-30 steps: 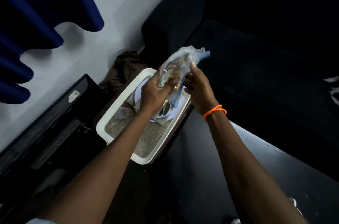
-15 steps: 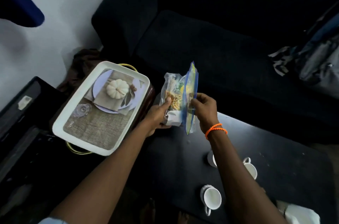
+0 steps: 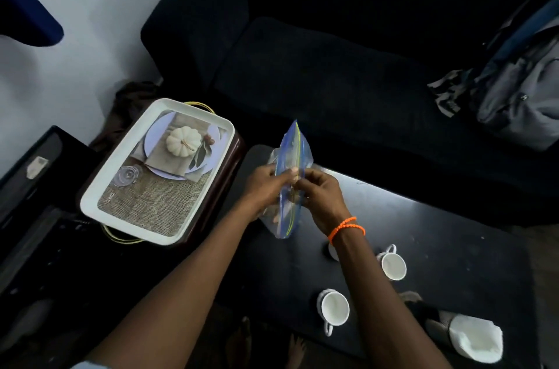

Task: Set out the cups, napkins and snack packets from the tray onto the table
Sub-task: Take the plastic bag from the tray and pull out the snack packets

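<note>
A clear zip bag with a blue and yellow seal, holding snack packets, is upright above the left end of the black table. My left hand grips its left side and my right hand, with an orange bracelet at the wrist, pinches the seal. The white tray with a printed pumpkin picture lies to the left on a dark stand, with nothing loose visible on it. Two white cups stand on the table; a third is mostly hidden behind my right forearm. White napkins lie at the table's near right.
A black sofa runs along the far side of the table, with a grey and blue backpack on its right end. A black box-like unit stands left of the tray. A brown cloth lies on the floor by the white wall.
The bag has moved from above the tray to the right, over the table. My hands have closed together on its seal, and the view has swung right to show the cups and napkins.
</note>
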Demonstrator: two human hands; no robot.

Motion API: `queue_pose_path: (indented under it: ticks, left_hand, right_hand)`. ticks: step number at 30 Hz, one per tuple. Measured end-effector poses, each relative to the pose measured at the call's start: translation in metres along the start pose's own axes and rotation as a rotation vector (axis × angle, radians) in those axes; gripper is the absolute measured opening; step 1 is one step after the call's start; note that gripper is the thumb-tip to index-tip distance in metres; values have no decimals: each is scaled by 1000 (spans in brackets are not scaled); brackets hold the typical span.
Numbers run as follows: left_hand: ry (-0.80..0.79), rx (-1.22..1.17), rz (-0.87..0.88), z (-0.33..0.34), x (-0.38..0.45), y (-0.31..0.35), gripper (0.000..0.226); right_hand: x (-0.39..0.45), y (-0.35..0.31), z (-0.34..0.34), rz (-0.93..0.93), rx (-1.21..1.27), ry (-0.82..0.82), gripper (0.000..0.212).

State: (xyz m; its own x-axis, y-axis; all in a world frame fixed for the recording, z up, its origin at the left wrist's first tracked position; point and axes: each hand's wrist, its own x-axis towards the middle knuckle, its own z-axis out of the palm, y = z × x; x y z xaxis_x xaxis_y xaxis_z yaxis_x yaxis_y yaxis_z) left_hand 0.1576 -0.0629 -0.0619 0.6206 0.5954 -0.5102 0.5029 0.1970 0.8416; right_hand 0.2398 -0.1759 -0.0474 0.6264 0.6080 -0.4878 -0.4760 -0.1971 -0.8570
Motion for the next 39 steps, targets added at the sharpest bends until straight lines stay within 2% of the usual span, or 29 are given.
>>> queue_pose_path:
  ticks: [2, 5, 7, 9, 11, 13, 14, 15, 16, 18, 20, 21, 23, 25, 30, 33, 36, 39]
  left_hand:
    - [184, 145, 71, -8, 0, 4, 11]
    - [516, 307, 268, -30, -7, 16, 15]
    - [637, 330, 354, -42, -14, 26, 18]
    - [636, 331, 410, -47, -20, 34, 20]
    - [571, 334, 453, -44, -24, 36, 19]
    - [518, 318, 470, -38, -27, 33, 19]
    - [500, 310, 476, -35, -28, 31, 20]
    - [489, 310, 481, -32, -29, 29, 21]
    - [485, 315, 488, -30, -29, 28, 22]
    - [483, 315, 511, -26, -30, 25, 24]
    - [473, 299, 521, -25, -31, 23, 24]
    - [462, 291, 520, -25, -31, 22, 23]
    - [432, 279, 514, -25, -29, 18, 24]
    - [414, 255, 495, -24, -26, 13, 25]
    - [471, 190, 436, -36, -24, 10, 18]
    - [552, 177, 408, -48, -16, 13, 15]
    - [608, 150, 387, -58, -10, 18, 18]
    - [648, 123, 358, -65, -2, 20, 18]
  right_hand:
    - [-5, 0, -9, -38, -138, 123, 20]
    - [-15, -2, -27, -164, -454, 430, 14]
    - [-22, -5, -35, -224, -531, 574, 16]
    - [-29, -7, -35, -361, -657, 684, 26]
    - [-39, -11, -20, -574, -711, 724, 32]
    - [-45, -18, 4, -768, -707, 624, 28]
    - [-43, -18, 16, -799, -720, 531, 24]
    - [-37, -17, 26, -760, -761, 439, 19]
    - [-29, -16, 33, -637, -828, 358, 14]
    - [-11, -12, 42, -222, -921, 251, 8]
    - [7, -1, 42, 152, -851, 252, 23]
    - [14, 5, 42, 284, -718, 239, 31]
    - [22, 14, 44, 432, -429, 221, 40]
    - [28, 24, 48, 444, -423, 233, 38]
    - [29, 25, 58, 169, -701, 307, 26]
    - [19, 8, 60, -66, -924, 256, 18]
    - [-5, -24, 52, -279, -914, 239, 12]
    - [-39, -60, 25, -488, -725, 295, 16]
